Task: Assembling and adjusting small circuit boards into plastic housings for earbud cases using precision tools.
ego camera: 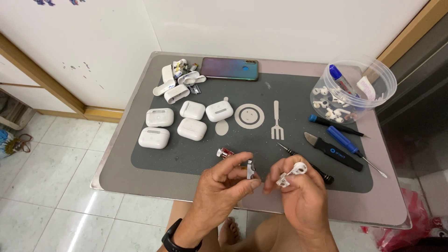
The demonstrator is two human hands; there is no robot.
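Left hand: the left hand (223, 186) is over the near edge of the mat, fingers curled, thumb and forefinger pinched shut on a small grey metal part (251, 169); a black watch (179, 240) sits on the wrist
Right hand: the right hand (298, 193) is just beside the left, apart from it, fingers closed round a white earbud piece (293, 173) with a clear bit showing at its lower end
Held pieces: both are raised a little above the mat, near each other but not touching
Small red part: a red and silver part (225, 152) lies on the mat just beyond the left hand
Mat: a dark grey mat (186, 154) covers most of the small table (140, 184), which stands over a tiled floor
Cases: five closed white earbud cases (185, 122) lie in a loose group at the far left of the mat; opened case shells and loose parts (179, 79) lie behind them
Phone: a phone (229, 68) lies face down at the far edge
Tub: a clear round tub (353, 88) at the far right holds white earbuds and a blue-capped tube
Tools: a black screwdriver (308, 163) lies just beyond the right hand, its handle partly hidden by it; a black pry tool (332, 151) and a blue-handled tool (347, 144) lie to the right, well apart from both hands
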